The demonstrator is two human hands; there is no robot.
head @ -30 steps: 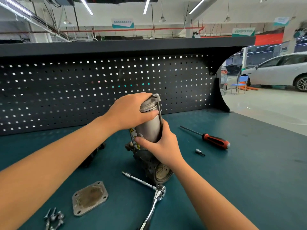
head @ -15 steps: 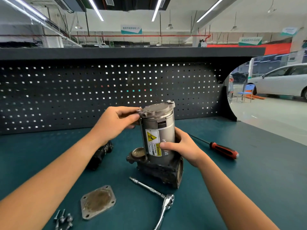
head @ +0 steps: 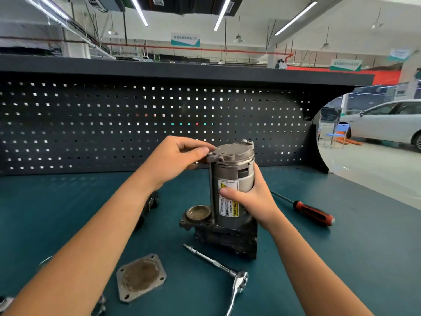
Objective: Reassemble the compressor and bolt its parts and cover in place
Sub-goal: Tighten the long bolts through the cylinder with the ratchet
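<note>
While upright, ribbed metal compressor [head: 230,197], right hand [head: 252,199] gripping cylinder, left hand [head: 175,160] pinching cap.

Beyond the grip, a black pegboard [head: 136,124] backs the teal bench [head: 341,236]; strip lights [head: 296,18] glow overhead, a white car [head: 387,122] parked far right.

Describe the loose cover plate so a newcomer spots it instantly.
Start at the upright compressor mid-bench, held by both hands. Look toward the near-left edge, left of the ratchet wrench: the cover plate lies flat there. It is the only square piece, with corner holes and a rusty round centre.
</note>
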